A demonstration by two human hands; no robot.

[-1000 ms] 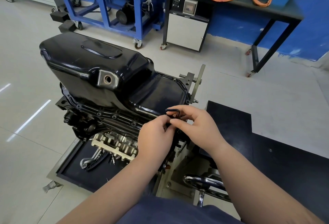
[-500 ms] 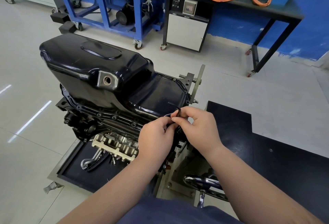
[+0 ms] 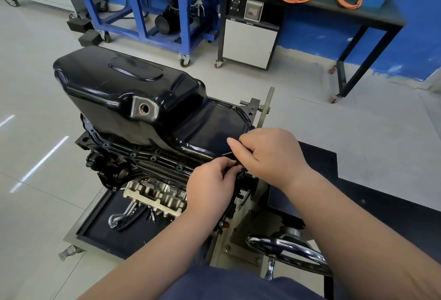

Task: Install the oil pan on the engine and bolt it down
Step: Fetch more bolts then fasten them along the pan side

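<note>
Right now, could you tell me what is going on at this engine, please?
A person is bolting down the black pan, which sits on the upturned engine. Both hands meet at the pan's near right corner. The right hand and left hand pinch a thin dark tool, probably a hex key, at the flange. Several bolts are in along the near flange; how tight they are cannot be told.
</note>
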